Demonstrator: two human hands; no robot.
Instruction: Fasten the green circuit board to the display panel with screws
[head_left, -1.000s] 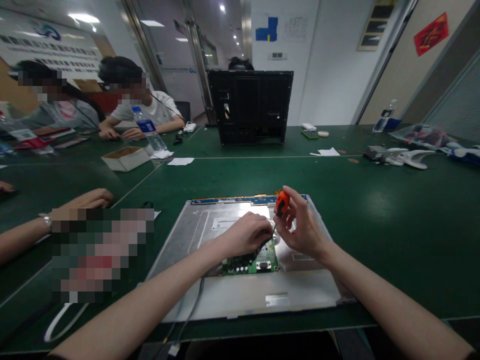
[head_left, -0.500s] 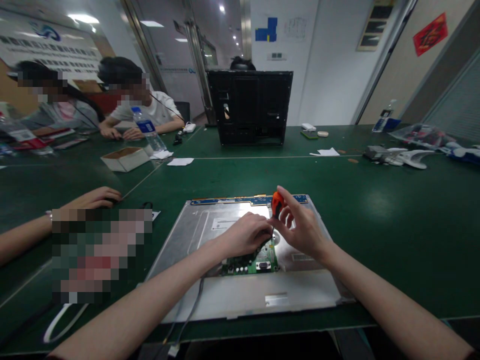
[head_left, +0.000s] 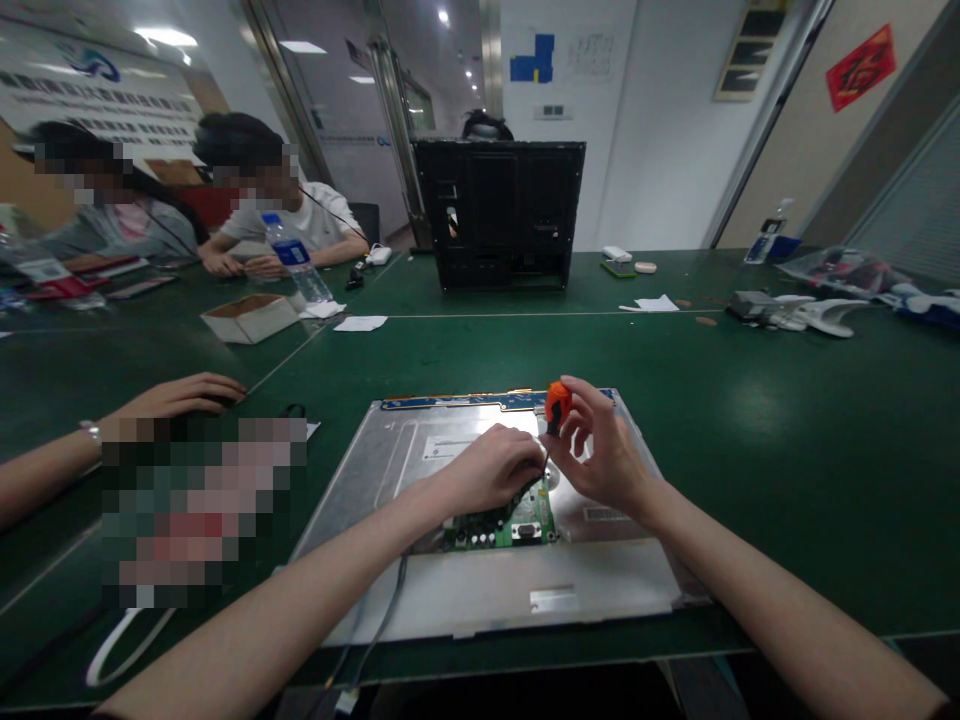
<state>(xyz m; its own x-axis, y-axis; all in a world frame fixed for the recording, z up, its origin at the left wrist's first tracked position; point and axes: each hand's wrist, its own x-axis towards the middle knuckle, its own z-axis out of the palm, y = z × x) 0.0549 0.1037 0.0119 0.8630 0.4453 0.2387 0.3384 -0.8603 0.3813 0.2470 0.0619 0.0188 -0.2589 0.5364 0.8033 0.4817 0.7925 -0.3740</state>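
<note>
A metal-backed display panel [head_left: 615,580] lies flat on the table before me, with a green circuit board [head_left: 536,512] at its middle and a blue board strip [head_left: 442,402] along its far edge. My right hand [head_left: 604,455] grips a screwdriver with an orange and black handle [head_left: 557,405], held nearly upright, its shaft pointing down at the board. Close beside the shaft, my left hand [head_left: 487,470] is closed, its fingers curled down over the board. What those fingers pinch is hidden, as is the screwdriver's tip.
Another person's hand [head_left: 184,392] rests on the table at left. Grey cables [head_left: 396,590] hang over the panel's near edge. Farther off stand a black monitor housing [head_left: 502,215], an open cardboard box [head_left: 251,318] and a water bottle [head_left: 296,260]. Two people sit at far left.
The screwdriver handle has turned and shifted slightly, and my right fingers have moved a little with it. My left hand stays in place. The other person's hand has flattened slightly.
</note>
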